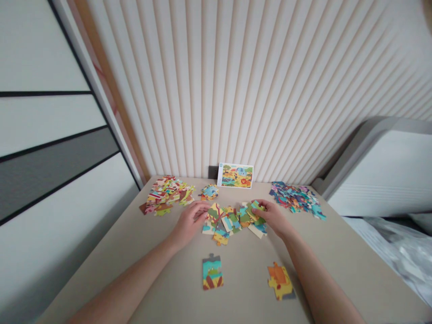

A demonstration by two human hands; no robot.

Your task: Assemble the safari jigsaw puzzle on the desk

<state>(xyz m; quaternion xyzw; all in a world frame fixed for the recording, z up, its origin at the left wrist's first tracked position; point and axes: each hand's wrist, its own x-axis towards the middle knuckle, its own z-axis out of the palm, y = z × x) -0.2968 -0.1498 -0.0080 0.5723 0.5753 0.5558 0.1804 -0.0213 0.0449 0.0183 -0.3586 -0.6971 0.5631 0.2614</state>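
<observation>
Loose jigsaw puzzle pieces point(231, 223) lie in a middle pile between my hands. My left hand point(191, 221) is at the pile's left side, fingers curled and fingertips at the edge of a yellow-green puzzle piece with red lines point(215, 212). My right hand point(272, 217) pinches a green puzzle piece point(254, 209) between thumb and fingers, over the pile's right end. Nearer to me lies a puzzle piece with a green animal on blue point(212, 272). Right of it, by my right forearm, is an orange and yellow puzzle piece point(281, 282).
A picture card point(235, 176) leans against the ribbed wall point(222, 90). A red and yellow pile of pieces point(168, 195) is back left, a blue-purple pile point(297, 197) back right. A small blue and orange stack point(209, 192) stands near the card. Clear plastic point(398, 243) lies beyond the table's right edge.
</observation>
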